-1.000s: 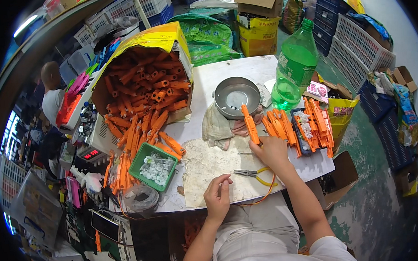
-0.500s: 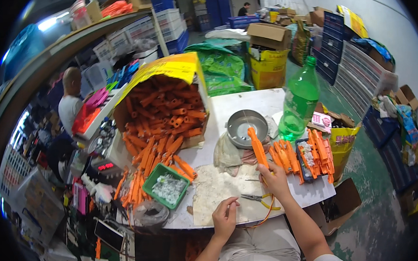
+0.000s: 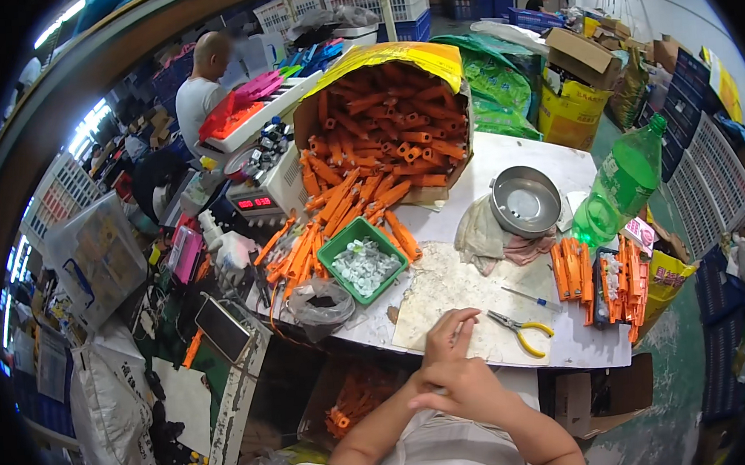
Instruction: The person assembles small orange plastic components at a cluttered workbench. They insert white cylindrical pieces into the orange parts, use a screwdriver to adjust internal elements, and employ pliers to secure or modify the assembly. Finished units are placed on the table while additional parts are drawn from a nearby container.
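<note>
My left hand (image 3: 450,337) is over the front edge of the worktable, fingers stretched out and holding nothing visible. Across its wrist lies my right hand (image 3: 467,387), thumb and index finger apart, also with no object showing in it; its other fingers are partly hidden. Just right of the left fingertips, pliers (image 3: 524,334) with yellow handles rest on a stained white sheet (image 3: 428,301). A thin screwdriver (image 3: 530,298) lies beyond them. Farther right stand orange plastic pieces (image 3: 571,270) in a row, beside a dark tray (image 3: 600,291) with more orange pieces.
A steel bowl (image 3: 526,202) sits by a cloth (image 3: 479,234), near a green bottle (image 3: 621,183). Left are a green tray (image 3: 329,254) of small clear parts, a heap of orange pieces (image 3: 338,226) spilling from a yellow-topped container (image 3: 430,58), and a power supply (image 3: 272,192). Another person (image 3: 202,94) is beyond.
The orange piece has left my right hand, which has come down and left onto my left wrist. My view has turned left, so the table appears farther right.
</note>
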`<state>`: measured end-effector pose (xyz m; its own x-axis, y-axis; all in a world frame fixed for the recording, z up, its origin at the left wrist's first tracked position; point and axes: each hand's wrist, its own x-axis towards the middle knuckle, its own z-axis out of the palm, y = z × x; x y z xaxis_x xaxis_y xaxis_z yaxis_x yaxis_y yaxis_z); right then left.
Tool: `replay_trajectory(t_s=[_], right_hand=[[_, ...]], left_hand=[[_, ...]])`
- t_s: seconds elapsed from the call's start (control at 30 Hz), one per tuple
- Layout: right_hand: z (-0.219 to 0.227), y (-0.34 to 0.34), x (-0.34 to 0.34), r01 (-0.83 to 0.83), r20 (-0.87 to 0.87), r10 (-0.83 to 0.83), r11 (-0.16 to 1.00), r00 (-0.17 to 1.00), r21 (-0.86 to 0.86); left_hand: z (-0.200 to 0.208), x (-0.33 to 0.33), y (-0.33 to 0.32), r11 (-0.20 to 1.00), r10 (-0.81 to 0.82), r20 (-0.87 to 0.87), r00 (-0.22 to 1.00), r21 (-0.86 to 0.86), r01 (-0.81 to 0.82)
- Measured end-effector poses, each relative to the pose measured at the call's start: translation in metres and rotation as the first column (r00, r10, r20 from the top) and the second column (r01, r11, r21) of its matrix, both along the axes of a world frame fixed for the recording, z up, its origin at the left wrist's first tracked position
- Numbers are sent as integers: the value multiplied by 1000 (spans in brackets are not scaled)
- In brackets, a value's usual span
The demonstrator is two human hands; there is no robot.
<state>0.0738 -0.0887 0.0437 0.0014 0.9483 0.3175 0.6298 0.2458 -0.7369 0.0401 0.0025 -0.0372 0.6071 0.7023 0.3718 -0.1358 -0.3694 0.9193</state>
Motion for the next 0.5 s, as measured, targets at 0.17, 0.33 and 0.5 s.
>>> replay_trajectory(t_s=[0.17, 0.33, 0.5], right_hand=[[-5, -52, 32, 344, -305, -329, 939, 894, -7], [-33, -91, 44, 552, -380, -567, 818, 730, -160], [-43, -96, 39, 572, -437, -586, 800, 682, -181]], left_hand=[[53, 3, 66, 843, 177, -8, 984, 517, -147], [93, 50, 172, 388, 416, -560, 717, 822, 417], [65, 86, 233, 280, 395, -855, 335, 459, 843]])
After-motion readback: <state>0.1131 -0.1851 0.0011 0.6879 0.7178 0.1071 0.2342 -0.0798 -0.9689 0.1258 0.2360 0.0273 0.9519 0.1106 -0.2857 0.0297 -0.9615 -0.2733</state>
